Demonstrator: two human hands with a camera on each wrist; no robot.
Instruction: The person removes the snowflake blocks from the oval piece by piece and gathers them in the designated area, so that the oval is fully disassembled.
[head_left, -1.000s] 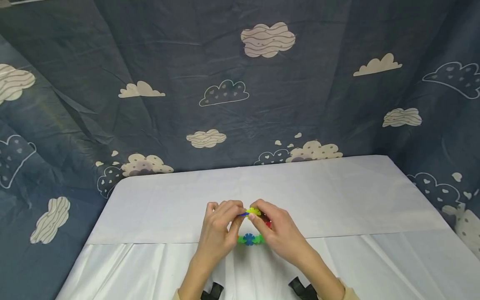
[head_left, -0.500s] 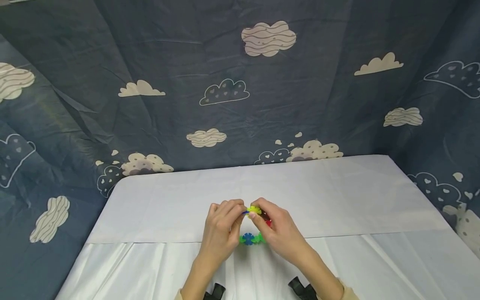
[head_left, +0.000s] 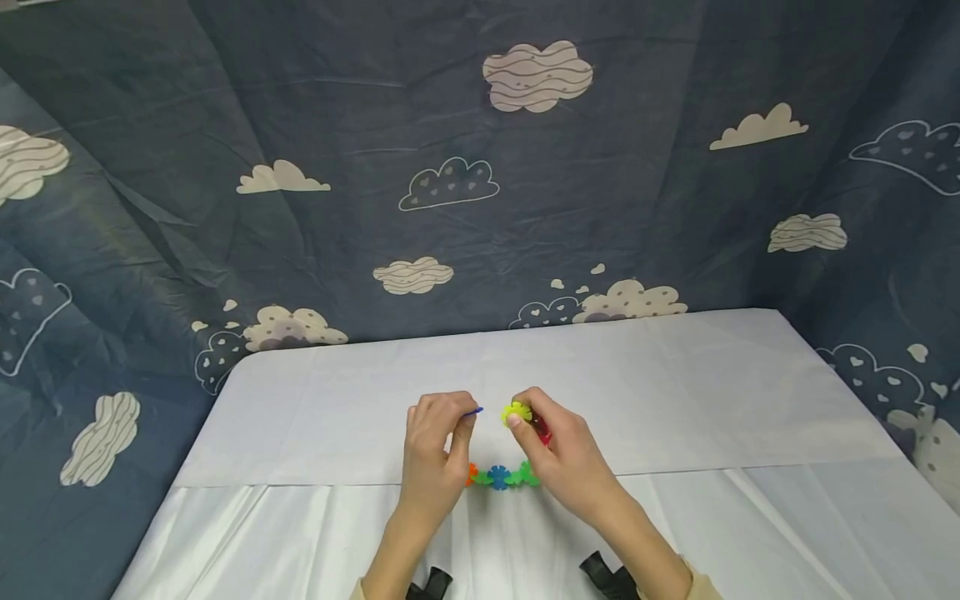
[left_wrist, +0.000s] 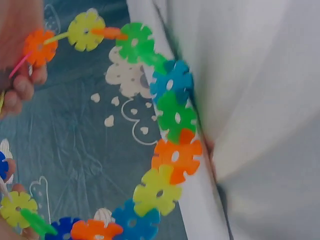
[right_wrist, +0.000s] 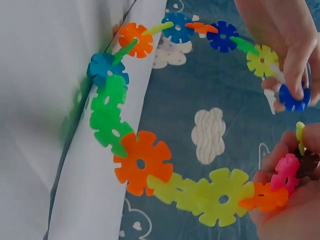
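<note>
A chain of interlocked notched plastic discs, in orange, yellow, green and blue, hangs between the two hands; its lower green disc [left_wrist: 177,117] and large orange disc [right_wrist: 142,163] show in the wrist views. My left hand [head_left: 437,450] pinches a dark blue disc [right_wrist: 294,97] at one end of the chain, beside a white piece. My right hand [head_left: 566,458] holds the other end, with a yellow disc [head_left: 517,412] at its fingertips and pink and brown discs near the palm. The two ends are apart, with a gap between the hands.
White cloth covers the table [head_left: 337,417]. Behind it and at both sides hangs a dark blue curtain [head_left: 360,225] with cloud prints. Black straps [head_left: 609,577] show below the forearms at the bottom edge.
My hands have moved apart. The blue disc in the left hand and the yellow disc in the right, close together before, now have a gap between them.
</note>
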